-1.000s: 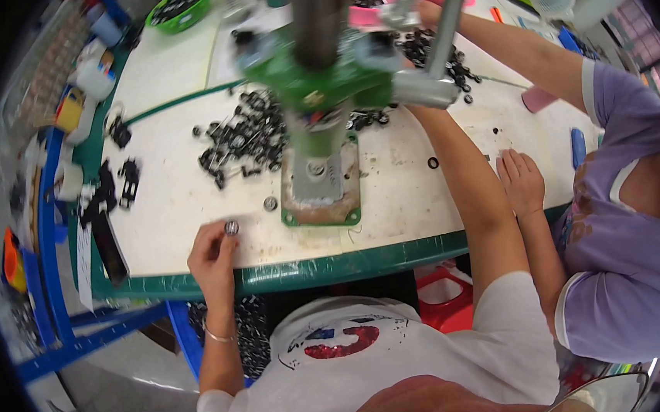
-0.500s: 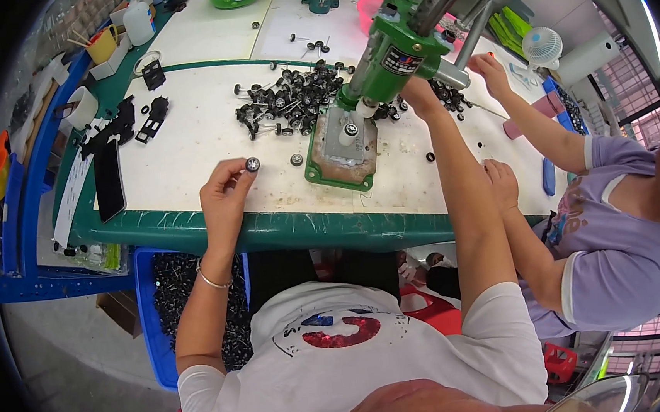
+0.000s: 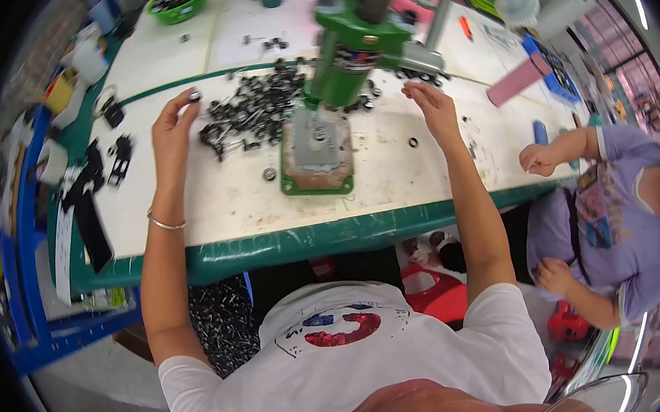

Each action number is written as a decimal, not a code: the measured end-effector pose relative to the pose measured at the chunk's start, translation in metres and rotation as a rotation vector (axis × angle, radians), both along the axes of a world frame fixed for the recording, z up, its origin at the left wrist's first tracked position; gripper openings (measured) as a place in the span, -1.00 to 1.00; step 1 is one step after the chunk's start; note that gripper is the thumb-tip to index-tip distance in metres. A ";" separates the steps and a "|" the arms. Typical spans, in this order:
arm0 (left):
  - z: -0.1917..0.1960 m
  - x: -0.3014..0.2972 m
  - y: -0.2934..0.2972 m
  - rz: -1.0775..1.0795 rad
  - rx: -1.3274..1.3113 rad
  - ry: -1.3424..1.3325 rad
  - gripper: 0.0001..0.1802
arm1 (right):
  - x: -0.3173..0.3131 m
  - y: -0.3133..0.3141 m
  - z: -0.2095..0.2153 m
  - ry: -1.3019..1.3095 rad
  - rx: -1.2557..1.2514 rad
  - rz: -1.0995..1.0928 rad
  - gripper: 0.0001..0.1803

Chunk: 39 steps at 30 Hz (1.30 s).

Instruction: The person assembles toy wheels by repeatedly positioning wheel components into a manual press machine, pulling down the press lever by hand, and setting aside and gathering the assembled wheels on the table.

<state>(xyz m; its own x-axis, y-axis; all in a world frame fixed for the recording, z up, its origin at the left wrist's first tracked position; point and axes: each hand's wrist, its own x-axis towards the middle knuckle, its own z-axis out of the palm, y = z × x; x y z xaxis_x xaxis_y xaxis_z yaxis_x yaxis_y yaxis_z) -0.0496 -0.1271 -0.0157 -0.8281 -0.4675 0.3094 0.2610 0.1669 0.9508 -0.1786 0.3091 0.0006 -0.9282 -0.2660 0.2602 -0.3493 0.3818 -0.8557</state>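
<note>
My left hand (image 3: 174, 137) is raised over the table at the left, pinching a small black wheel with a silver hub (image 3: 195, 96) between thumb and fingertips. To the right of a green hand press (image 3: 349, 57), my right hand (image 3: 435, 112) hangs over the table with its fingers stretched out; I see nothing in it. The press stands on a metal base plate (image 3: 318, 168) with a small round piece (image 3: 320, 133) under its ram. A heap of black wheels on axles (image 3: 252, 107) lies between my left hand and the press. One loose wheel (image 3: 269, 174) lies left of the base.
Black plastic chassis parts (image 3: 120, 160) and a dark phone (image 3: 93, 232) lie at the left. A green basket (image 3: 175, 13) stands at the back. On the right are a pink cylinder (image 3: 518, 80) and a co-worker's hand (image 3: 539, 160). A bin of small parts (image 3: 223, 323) sits below the table edge.
My left hand has moved up and away with the wheel. My right hand has come out from beside the press toward the right. The co-worker has drawn back from the table.
</note>
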 end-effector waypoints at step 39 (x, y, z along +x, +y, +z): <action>-0.016 0.127 0.083 0.438 -0.116 -0.402 -0.94 | -0.255 -0.002 -0.023 -0.086 0.178 0.606 -0.56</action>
